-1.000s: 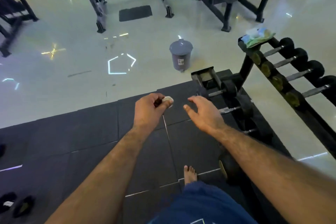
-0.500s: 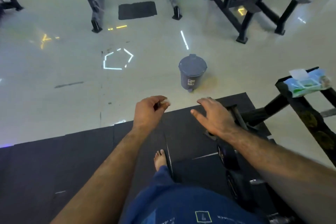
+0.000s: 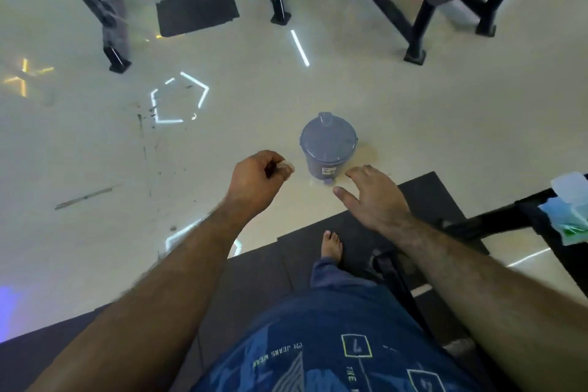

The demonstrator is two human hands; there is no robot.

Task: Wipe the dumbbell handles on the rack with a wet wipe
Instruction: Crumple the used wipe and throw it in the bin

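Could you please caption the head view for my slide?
Left hand grips a crumpled white wipe near the lidded grey bin.

The glossy cream floor [image 3: 413, 124] carries a small grey pedal bin [image 3: 327, 146] with its lid closed. Nearer the person a black rubber mat [image 3: 267, 267] covers the floor, and one bare foot [image 3: 332, 247] stands on it. A smaller dark mat [image 3: 197, 11] lies farther away, between the feet of black gym frames [image 3: 413, 25].

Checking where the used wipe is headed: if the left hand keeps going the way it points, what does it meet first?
Probably the small grey bin, lid closed, just beyond the left hand pinching the balled wipe; depth is uncertain.
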